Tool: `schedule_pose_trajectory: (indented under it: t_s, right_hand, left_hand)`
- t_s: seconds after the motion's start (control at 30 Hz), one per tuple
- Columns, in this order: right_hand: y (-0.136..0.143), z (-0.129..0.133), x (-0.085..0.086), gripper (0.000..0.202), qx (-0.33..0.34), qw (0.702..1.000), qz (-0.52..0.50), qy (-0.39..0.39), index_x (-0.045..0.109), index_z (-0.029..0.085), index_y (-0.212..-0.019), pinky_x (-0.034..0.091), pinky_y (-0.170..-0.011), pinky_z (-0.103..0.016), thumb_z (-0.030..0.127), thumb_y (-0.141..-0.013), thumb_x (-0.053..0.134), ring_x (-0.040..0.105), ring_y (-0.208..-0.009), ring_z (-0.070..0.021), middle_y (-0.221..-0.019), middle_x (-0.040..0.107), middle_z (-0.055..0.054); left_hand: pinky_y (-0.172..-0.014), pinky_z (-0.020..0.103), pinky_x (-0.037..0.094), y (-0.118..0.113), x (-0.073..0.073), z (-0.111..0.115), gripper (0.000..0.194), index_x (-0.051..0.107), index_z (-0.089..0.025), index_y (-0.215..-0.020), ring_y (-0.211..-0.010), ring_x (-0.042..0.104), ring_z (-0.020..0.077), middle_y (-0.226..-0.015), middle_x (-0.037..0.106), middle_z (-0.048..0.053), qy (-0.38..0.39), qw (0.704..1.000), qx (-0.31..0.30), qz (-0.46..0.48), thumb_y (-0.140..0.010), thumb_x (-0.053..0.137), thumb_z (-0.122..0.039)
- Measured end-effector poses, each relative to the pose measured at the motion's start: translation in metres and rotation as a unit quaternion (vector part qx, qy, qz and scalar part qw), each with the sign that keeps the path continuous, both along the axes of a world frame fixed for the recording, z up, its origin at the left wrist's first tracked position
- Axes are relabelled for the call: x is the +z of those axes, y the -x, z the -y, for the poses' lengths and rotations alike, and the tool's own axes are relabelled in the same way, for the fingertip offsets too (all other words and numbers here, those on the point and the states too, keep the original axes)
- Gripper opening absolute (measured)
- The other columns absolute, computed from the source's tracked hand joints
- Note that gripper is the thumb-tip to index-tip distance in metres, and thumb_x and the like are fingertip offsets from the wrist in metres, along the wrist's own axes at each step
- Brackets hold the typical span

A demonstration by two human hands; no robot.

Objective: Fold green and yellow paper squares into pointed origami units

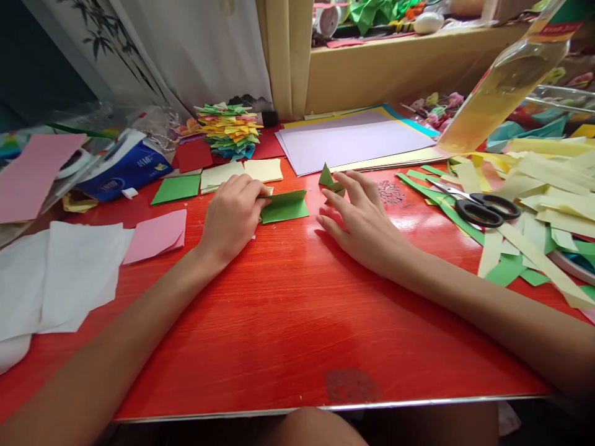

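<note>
The red counter [288,347] stretches out in front of the seated person, crowded at its far edge and both sides. Large paper sheets [353,139], lavender on top, lie along the far edge, right of its middle. Just beside them, toward the far right corner, is a clear bottle of yellow liquid [506,87]. A heap of paper strips [553,192], mostly pale yellow and green, covers the right side; white papers [79,279] lie near the left edge.

Both hands work beyond the counter's centre, toward its far edge: the left hand [232,214] with fingers curled together, the right hand [365,217] with fingers loosely spread. Scissors [478,199] rest by the strips. The folded green paper [286,209] is pinched at its left end by the left fingers. Small green triangular pieces [326,178] sit at the right fingertips; whether these grip them I can't tell.
</note>
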State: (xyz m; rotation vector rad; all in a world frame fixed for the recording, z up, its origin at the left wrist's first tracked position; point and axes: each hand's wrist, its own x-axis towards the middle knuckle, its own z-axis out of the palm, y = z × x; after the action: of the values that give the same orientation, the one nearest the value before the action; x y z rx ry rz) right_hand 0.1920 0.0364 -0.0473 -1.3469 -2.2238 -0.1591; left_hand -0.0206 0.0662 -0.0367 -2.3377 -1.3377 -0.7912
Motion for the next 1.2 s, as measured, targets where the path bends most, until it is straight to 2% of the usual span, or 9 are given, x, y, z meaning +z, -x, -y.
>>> schedule_pose_trajectory:
  t_s: [0.17,0.33,0.5,0.57,0.67,0.77,0.9,1.03,1.2]
  right_hand:
    - [0.003,0.007,0.011,0.030,0.025,0.992,-0.117,0.026,0.053,0.015,-0.112,0.031,-0.100,-0.042,0.021,-0.084,0.045,0.034,-0.121,-0.0250,-0.127,0.044,-0.012]
    - [0.003,0.011,0.016,0.023,0.067,0.950,-0.289,0.097,0.054,0.020,-0.106,0.044,-0.086,-0.034,0.020,-0.086,0.044,0.052,-0.101,-0.0171,-0.112,0.055,-0.005]
    - [0.003,0.013,0.016,0.018,0.071,0.912,-0.381,0.130,0.056,0.022,-0.099,0.044,-0.085,-0.033,0.028,-0.086,0.045,0.054,-0.097,-0.0160,-0.107,0.057,-0.003]
    - [0.005,0.015,0.016,0.020,0.084,0.887,-0.419,0.174,0.055,0.023,-0.099,0.045,-0.084,-0.034,0.033,-0.084,0.048,0.053,-0.099,-0.0168,-0.108,0.056,-0.003]
    - [0.011,0.020,0.018,0.029,0.124,0.815,-0.490,0.283,0.053,0.024,-0.104,0.049,-0.079,-0.034,0.041,-0.081,0.050,0.051,-0.104,-0.0183,-0.116,0.052,-0.003]
    - [0.014,0.023,0.018,0.027,0.174,0.755,-0.531,0.343,0.053,0.023,-0.104,0.049,-0.080,-0.034,0.040,-0.083,0.047,0.051,-0.103,-0.0180,-0.114,0.054,-0.003]
    - [0.010,0.020,0.014,0.020,0.140,0.780,-0.516,0.324,0.058,0.020,-0.093,0.047,-0.077,-0.035,0.027,-0.086,0.041,0.056,-0.084,-0.0162,-0.092,0.061,-0.002]
    - [0.007,0.019,0.012,0.019,0.119,0.804,-0.468,0.347,0.061,0.018,-0.082,0.046,-0.068,-0.030,0.022,-0.083,0.043,0.056,-0.071,-0.0149,-0.079,0.062,-0.001]
    - [0.009,0.022,0.014,0.022,0.142,0.752,-0.507,0.397,0.064,0.020,-0.086,0.046,-0.069,-0.029,0.033,-0.084,0.046,0.059,-0.074,-0.0161,-0.083,0.065,-0.002]
  left_hand:
    - [-0.062,0.026,0.041,-0.001,0.001,0.004,0.008,0.056,-0.021,-0.081,-0.072,0.056,0.0156,-0.075,0.061,0.001,-0.016,0.998,-0.031,0.057,-0.077,0.055,-0.014]
    - [-0.055,0.027,0.038,-0.002,-0.001,0.008,0.007,0.056,-0.021,-0.084,-0.062,0.056,0.0143,-0.071,0.062,0.000,-0.001,0.998,0.017,0.065,-0.077,0.056,-0.020]
    - [-0.070,0.030,0.042,-0.005,0.008,0.015,0.004,0.057,-0.022,-0.078,-0.083,0.056,0.0170,-0.082,0.061,0.002,-0.022,0.990,-0.016,0.136,-0.080,0.054,-0.023]
    - [-0.070,0.031,0.042,-0.009,0.014,0.022,0.007,0.057,-0.022,-0.075,-0.079,0.055,0.0158,-0.078,0.059,0.001,-0.026,0.979,-0.013,0.202,-0.080,0.053,-0.026]
    - [-0.061,0.028,0.045,-0.020,0.018,0.036,0.006,0.056,-0.023,-0.080,-0.068,0.057,0.0122,-0.074,0.058,-0.002,0.047,0.955,-0.026,0.293,-0.081,0.051,-0.027]
    - [-0.060,0.025,0.046,-0.032,0.018,0.048,0.003,0.054,-0.021,-0.081,-0.066,0.058,0.0103,-0.074,0.059,-0.003,0.121,0.947,-0.064,0.291,-0.079,0.054,-0.023]
    - [-0.065,0.022,0.047,-0.040,0.016,0.053,0.006,0.054,-0.019,-0.079,-0.069,0.056,0.0085,-0.077,0.060,-0.003,0.161,0.947,-0.070,0.270,-0.075,0.058,-0.019]
    - [-0.067,0.023,0.049,-0.037,0.014,0.048,0.006,0.053,-0.019,-0.082,-0.074,0.057,0.0096,-0.081,0.060,-0.002,0.164,0.927,-0.057,0.333,-0.078,0.056,-0.022]
    - [-0.062,0.023,0.049,-0.033,0.011,0.047,0.002,0.054,-0.020,-0.081,-0.071,0.057,0.0104,-0.077,0.060,-0.001,0.106,0.950,-0.065,0.285,-0.080,0.052,-0.020]
